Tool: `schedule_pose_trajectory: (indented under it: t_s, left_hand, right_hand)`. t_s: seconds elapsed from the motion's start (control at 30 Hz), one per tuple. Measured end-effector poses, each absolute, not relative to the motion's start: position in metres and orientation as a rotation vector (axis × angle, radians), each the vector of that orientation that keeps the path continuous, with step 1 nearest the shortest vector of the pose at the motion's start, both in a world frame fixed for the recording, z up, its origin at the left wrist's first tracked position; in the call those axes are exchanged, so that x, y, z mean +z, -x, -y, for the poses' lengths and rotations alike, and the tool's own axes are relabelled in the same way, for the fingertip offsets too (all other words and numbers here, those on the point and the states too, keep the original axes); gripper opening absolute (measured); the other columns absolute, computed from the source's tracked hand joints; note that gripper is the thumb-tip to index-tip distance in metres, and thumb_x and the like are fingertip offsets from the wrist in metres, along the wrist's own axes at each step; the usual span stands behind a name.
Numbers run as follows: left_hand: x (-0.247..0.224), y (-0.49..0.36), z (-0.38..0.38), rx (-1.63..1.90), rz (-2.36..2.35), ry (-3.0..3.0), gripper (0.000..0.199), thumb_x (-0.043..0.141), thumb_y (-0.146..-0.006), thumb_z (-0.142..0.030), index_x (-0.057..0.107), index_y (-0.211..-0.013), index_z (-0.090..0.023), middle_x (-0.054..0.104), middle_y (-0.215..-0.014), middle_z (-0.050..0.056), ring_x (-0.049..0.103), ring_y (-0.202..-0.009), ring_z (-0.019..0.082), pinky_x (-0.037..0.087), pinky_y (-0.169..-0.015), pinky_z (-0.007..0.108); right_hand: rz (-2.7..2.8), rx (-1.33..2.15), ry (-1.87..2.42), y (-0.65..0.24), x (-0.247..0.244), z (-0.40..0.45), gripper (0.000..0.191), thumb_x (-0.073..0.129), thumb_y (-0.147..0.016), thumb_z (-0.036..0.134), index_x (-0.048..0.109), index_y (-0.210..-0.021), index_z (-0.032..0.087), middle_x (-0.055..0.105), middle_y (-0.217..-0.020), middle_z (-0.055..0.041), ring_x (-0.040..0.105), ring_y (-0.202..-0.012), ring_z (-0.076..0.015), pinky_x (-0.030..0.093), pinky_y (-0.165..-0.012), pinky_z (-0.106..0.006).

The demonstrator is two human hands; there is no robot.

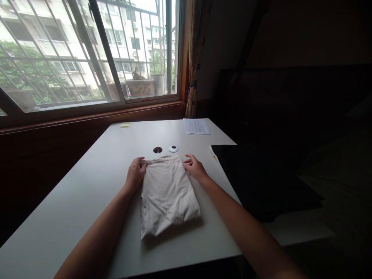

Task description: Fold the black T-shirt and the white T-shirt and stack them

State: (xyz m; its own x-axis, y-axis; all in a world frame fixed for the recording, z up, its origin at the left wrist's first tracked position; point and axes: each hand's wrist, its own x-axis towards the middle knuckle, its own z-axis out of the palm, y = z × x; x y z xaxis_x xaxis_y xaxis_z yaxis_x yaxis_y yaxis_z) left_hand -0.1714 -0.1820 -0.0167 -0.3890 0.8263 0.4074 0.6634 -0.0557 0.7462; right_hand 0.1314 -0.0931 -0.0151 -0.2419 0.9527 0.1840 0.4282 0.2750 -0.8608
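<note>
A folded off-white garment (168, 190) lies on the white table, with a band-like edge on its far side and creases toward the near end. Its exact kind is hidden by the folding. At the far left corner, my left hand (136, 171) has its fingers closed on the cloth. My right hand (195, 168) pinches the far right corner between thumb and fingers, its index finger somewhat extended. Both forearms reach in from the near edge, one on each side of the garment.
Beyond the garment, the white table (87, 186) has a round hole (157, 150) and a round cap (173, 148). Printed papers (196, 126) and yellow sticky notes (125, 125) lie farther back. Dark cloth (255, 178) covers the right side. A barred window (87, 54) stands behind.
</note>
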Motion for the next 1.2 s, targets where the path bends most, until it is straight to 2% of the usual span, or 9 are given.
schedule_pose_trajectory:
  t_s: [0.2,0.43,0.57,0.73,0.9,1.07,1.2]
  left_hand:
    - [-0.022,0.183,0.177,1.407,-2.048,-1.641,0.03,0.067,-0.083,-0.032,0.07,-0.11,-0.019,0.067,-0.106,0.01,0.067,-0.091,0.025,0.054,-0.093,0.042]
    - [-0.015,0.187,0.177,1.441,-1.975,-1.555,0.029,0.068,-0.078,-0.036,0.073,-0.102,-0.021,0.071,-0.102,0.007,0.068,-0.09,0.024,0.055,-0.089,0.04]
    - [-0.013,0.188,0.178,1.487,-1.901,-1.482,0.027,0.067,-0.077,-0.035,0.073,-0.099,-0.021,0.074,-0.1,0.007,0.069,-0.092,0.024,0.054,-0.089,0.038]
    - [-0.008,0.188,0.181,1.541,-1.813,-1.378,0.029,0.069,-0.075,-0.04,0.074,-0.096,-0.021,0.075,-0.095,0.006,0.069,-0.09,0.024,0.054,-0.086,0.037]
    - [-0.004,0.186,0.184,1.601,-1.698,-1.268,0.037,0.071,-0.075,-0.045,0.072,-0.101,-0.018,0.074,-0.093,0.006,0.068,-0.087,0.023,0.055,-0.081,0.035]
    - [0.001,0.185,0.179,1.663,-1.614,-1.188,0.042,0.073,-0.076,-0.048,0.07,-0.104,-0.016,0.071,-0.106,0.008,0.066,-0.088,0.02,0.057,-0.08,0.034]
    - [0.0,0.189,0.171,1.669,-1.613,-1.135,0.046,0.073,-0.075,-0.052,0.067,-0.103,-0.015,0.069,-0.106,0.009,0.067,-0.086,0.019,0.058,-0.079,0.035]
  right_hand:
    - [1.884,0.852,1.246,-0.128,-0.014,0.091,0.037,0.072,-0.083,0.026,0.069,-0.12,0.022,0.075,-0.102,-0.0042,0.068,-0.085,-0.0182,0.054,-0.087,-0.033]
    - [1.852,0.861,1.301,-0.105,-0.013,0.058,0.042,0.076,-0.081,0.036,0.072,-0.118,0.018,0.073,-0.104,-0.0061,0.068,-0.096,-0.0213,0.051,-0.092,-0.033]
    - [1.799,0.888,1.343,-0.092,-0.013,0.047,0.04,0.077,-0.076,0.033,0.073,-0.113,0.018,0.073,-0.1,-0.0059,0.068,-0.093,-0.0223,0.051,-0.088,-0.034]
    - [1.744,0.963,1.302,-0.087,-0.014,0.045,0.024,0.074,-0.075,0.032,0.074,-0.096,0.018,0.075,-0.094,-0.005,0.068,-0.089,-0.0222,0.051,-0.083,-0.033]
    - [1.705,0.966,1.166,-0.087,-0.007,0.052,0.026,0.066,-0.081,0.036,0.07,-0.1,0.02,0.073,-0.095,-0.0021,0.066,-0.088,-0.0192,0.052,-0.083,-0.03]
    - [1.697,0.913,1.129,-0.084,0.002,0.051,0.026,0.064,-0.082,0.04,0.069,-0.1,0.021,0.07,-0.098,-0.003,0.063,-0.09,-0.0196,0.049,-0.084,-0.03]
    - [1.704,0.909,1.178,-0.077,-0.002,0.043,0.023,0.061,-0.086,0.04,0.063,-0.101,0.022,0.068,-0.099,-0.0027,0.063,-0.09,-0.0192,0.049,-0.08,-0.029]
